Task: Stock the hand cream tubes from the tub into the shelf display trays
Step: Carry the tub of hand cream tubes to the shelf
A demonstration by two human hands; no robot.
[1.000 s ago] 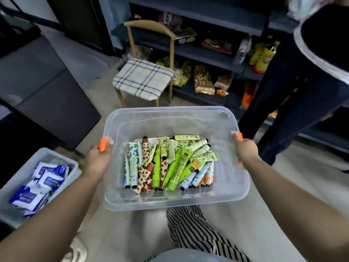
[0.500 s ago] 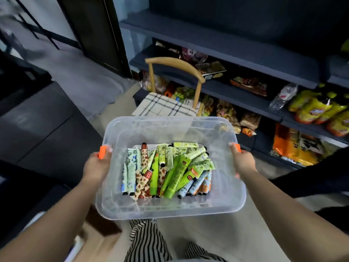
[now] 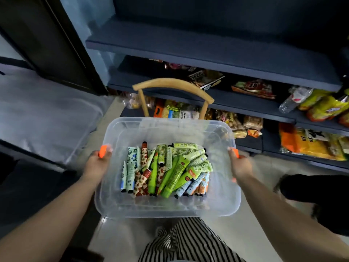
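Shelf [image 3: 207, 53] bkgd; tub [image 3: 170, 207] in both hands, tubes [image 3: 166, 171] mostly lengthwise, caps prob. near-side.

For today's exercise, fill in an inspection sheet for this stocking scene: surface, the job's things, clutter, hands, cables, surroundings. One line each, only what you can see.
Surface: pale floor; no table seen.
Job's things: clear plastic tub held in the air, with hand cream tubes heaped inside; no display trays seen.
Clutter: wooden chair stands between tub and shelves.
Hands: left hand grips the tub's left rim, right hand the right rim.
Cables: nothing seen.
Surroundings: dark blue shelves with snack packets, a water bottle, striped trousers below the tub.
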